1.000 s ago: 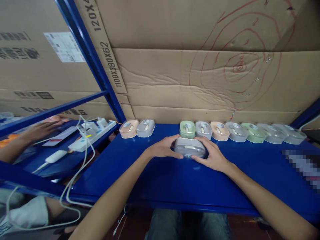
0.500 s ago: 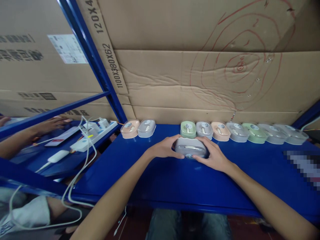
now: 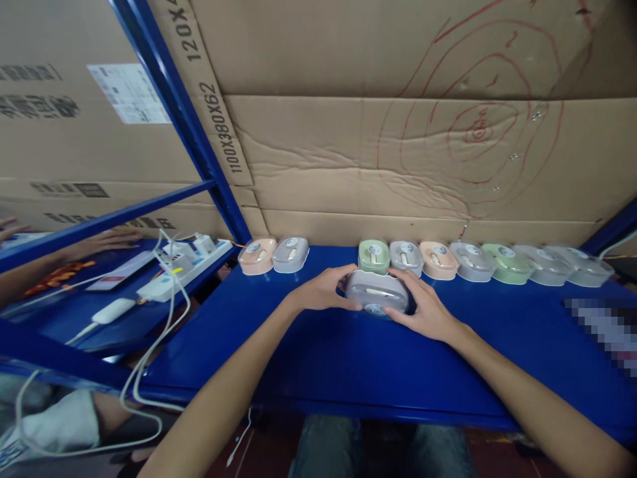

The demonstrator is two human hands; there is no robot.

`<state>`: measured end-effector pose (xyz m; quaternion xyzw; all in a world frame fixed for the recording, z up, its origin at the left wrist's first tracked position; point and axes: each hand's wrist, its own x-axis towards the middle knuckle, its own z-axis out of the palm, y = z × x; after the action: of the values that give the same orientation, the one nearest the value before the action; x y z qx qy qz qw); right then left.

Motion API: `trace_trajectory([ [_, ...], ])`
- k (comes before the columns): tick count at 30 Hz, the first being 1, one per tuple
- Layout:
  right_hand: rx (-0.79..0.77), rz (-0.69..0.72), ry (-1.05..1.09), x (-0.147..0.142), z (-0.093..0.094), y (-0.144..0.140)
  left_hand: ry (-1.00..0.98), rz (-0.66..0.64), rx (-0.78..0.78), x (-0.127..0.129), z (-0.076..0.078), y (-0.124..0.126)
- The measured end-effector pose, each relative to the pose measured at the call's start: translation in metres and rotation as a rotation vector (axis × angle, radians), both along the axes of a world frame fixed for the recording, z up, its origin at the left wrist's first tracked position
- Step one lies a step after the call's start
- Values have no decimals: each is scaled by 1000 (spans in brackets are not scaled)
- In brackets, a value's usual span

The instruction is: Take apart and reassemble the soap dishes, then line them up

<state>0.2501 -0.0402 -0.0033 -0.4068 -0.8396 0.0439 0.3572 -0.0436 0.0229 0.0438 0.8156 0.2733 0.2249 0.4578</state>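
Note:
A grey lidded box (image 3: 375, 292) with a clear top sits in the middle of the blue shelf (image 3: 323, 352), held between both my hands. My left hand (image 3: 324, 291) grips its left end and my right hand (image 3: 423, 307) wraps its right end. Just behind it, a row of similar boxes lines the back edge: a green one (image 3: 373, 256), a grey one (image 3: 405, 257), a peach one (image 3: 438, 259) and several more to the right. Two others, peach (image 3: 256, 255) and grey (image 3: 290, 253), stand apart at the left.
Cardboard sheets (image 3: 398, 153) form the back wall. A blue upright post (image 3: 184, 126) stands at the left. On the neighbouring shelf lie a white power strip (image 3: 174, 272) with cables, and another person's hand (image 3: 107, 238) reaches in there. A blurred patch (image 3: 602, 325) is at right.
The grey box has tipped slightly, its top now facing me more, while both hands stay on it. The other person's hand at the left has shifted.

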Motion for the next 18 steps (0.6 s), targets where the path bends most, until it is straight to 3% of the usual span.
trace_trajectory([
  [6,5,16,23,0,2,1,7,72,-268,-33,10,17],
  [11,-20,18,33,-1,2,0,55,372,-263,-53,13,26],
  [18,-44,13,13,-1,0,1,106,696,-288,-48,8,34],
])
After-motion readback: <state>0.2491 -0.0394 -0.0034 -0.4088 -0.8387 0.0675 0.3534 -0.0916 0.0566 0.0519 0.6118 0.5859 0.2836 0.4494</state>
